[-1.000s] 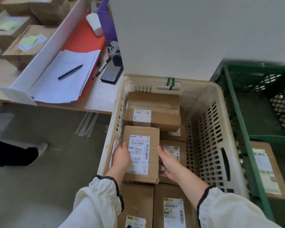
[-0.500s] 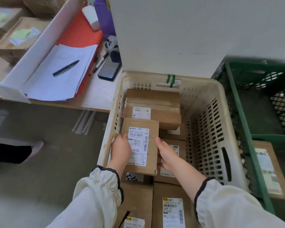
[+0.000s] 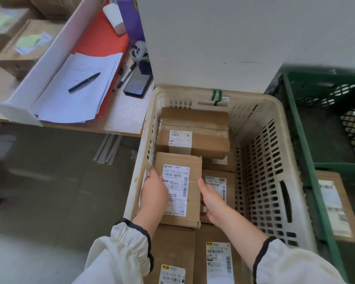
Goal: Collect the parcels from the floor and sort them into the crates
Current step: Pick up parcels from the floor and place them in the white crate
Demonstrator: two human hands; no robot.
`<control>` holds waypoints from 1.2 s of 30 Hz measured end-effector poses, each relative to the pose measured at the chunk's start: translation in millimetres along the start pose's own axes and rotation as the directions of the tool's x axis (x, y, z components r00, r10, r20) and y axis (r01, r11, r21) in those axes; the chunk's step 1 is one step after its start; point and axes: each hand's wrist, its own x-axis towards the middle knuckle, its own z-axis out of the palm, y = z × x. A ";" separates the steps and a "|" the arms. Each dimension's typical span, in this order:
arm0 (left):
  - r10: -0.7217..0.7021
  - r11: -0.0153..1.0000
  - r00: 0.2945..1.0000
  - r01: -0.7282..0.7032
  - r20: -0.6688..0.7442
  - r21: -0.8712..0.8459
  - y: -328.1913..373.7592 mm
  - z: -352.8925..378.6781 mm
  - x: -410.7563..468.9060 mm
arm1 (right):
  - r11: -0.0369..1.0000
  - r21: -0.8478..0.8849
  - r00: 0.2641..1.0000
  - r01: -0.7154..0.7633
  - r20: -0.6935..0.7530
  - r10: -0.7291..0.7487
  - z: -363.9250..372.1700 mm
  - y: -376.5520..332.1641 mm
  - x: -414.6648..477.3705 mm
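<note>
L hand (image 3: 154, 193), R hand (image 3: 212, 201) still grip parcel (image 3: 177, 181)

Green crate (image 3: 297, 119) runs off the right edge.
</note>
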 end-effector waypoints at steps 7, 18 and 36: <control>0.064 0.997 0.997 -0.062 -0.041 0.046 -3.6 2.5 -10.5 | 0.998 -0.013 0.998 -0.053 0.025 0.054 2.2 -7.3 -2.6; 0.085 0.993 0.996 -0.082 -0.037 0.085 -21.0 18.0 -31.4 | 0.996 -0.027 0.996 -0.085 0.026 0.086 4.2 -0.2 -2.7; 0.309 0.945 0.947 -0.296 -0.087 0.135 -2.0 -25.1 -57.3 | 0.890 -0.438 0.976 0.125 -0.108 -0.191 -10.4 -46.8 -64.8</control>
